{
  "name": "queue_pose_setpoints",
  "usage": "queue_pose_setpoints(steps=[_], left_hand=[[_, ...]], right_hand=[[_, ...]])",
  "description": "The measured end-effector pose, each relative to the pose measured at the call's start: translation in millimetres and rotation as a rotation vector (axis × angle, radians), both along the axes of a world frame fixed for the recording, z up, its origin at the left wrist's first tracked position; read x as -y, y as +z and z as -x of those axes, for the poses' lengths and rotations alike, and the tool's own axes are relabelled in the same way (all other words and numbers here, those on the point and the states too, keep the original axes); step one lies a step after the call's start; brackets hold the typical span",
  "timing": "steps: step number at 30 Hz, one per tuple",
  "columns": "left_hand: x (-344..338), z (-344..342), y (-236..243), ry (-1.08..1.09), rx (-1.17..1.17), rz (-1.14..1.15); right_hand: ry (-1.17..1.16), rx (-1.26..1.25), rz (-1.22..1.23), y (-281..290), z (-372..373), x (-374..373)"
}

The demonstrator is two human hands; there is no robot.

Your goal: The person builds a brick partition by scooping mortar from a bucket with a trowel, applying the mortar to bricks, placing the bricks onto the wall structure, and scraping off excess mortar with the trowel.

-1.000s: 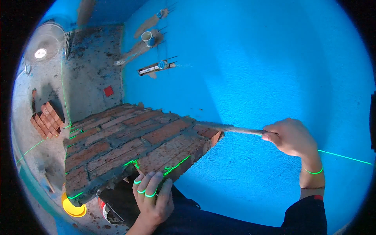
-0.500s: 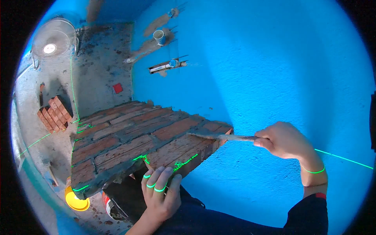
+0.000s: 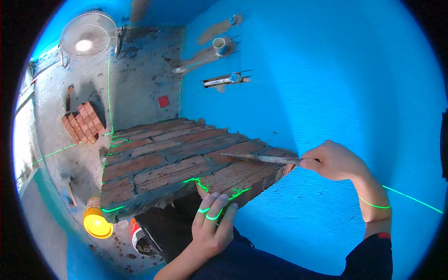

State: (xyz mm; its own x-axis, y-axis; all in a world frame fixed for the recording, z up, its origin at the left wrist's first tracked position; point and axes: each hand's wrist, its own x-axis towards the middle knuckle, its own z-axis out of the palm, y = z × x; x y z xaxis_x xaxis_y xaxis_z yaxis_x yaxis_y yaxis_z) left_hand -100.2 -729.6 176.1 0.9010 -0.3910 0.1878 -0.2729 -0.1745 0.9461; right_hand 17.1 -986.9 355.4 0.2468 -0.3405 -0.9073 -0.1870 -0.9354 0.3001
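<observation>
My right hand (image 3: 333, 161) is closed round the handle of a narrow, mortar-smeared trowel (image 3: 261, 158). Its blade points left and lies over the upper edge of a brick (image 3: 235, 173) in the brickwork (image 3: 156, 163). My left hand (image 3: 213, 228) is at the near edge of that brick, fingers bent against it and the thumb to their right; part of the grip is hidden. Grey mortar fills the joints between the rows. Green laser light falls on the brick edge and across my left fingers.
Blue wall (image 3: 326, 84) borders the brickwork on the right, with a pipe stub (image 3: 219, 45) sticking out. A brick stack (image 3: 84, 123) and a fan (image 3: 88, 37) stand on the floor at left. Near the brickwork's lower left are a yellow bucket (image 3: 99, 225) and a red-and-white container (image 3: 136, 233).
The whole scene has shifted right in view. Relative to the brickwork, my right hand and the trowel have moved left, the blade reaching further over the bricks. My left hand stays at the same brick.
</observation>
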Motion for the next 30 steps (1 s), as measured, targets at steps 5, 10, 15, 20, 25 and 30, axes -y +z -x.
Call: queue_pose_setpoints(steps=[5, 10, 15, 20, 25, 30], left_hand=[[-0.2, 2.1, -1.6, -0.001, -0.004, 0.003], [-2.5, 0.1, 1.7, 0.002, 0.01, -0.002], [-38.5, 7.1, 18.4, 0.041, 0.096, 0.038], [-110.4, 3.6, 21.6, -0.095, 0.02, 0.031], [-188.1, -11.0, 25.6, -0.249, 0.014, 0.044], [-249.0, -27.1, 48.2, -0.332, 0.03, 0.025]], right_hand=[[0.005, 0.042, -0.174, -3.7, -3.8, -11.2], [-0.059, 0.044, -0.333, -4.1, -18.3, -30.5], [-0.215, 0.144, -0.41, 14.1, -10.1, -57.2], [-0.679, 0.363, -0.326, 71.5, 57.9, -72.0], [-1.43, 0.793, -0.593, 88.7, 211.9, -132.0], [-1.973, 0.938, -0.537, 34.5, 345.9, -237.4]])
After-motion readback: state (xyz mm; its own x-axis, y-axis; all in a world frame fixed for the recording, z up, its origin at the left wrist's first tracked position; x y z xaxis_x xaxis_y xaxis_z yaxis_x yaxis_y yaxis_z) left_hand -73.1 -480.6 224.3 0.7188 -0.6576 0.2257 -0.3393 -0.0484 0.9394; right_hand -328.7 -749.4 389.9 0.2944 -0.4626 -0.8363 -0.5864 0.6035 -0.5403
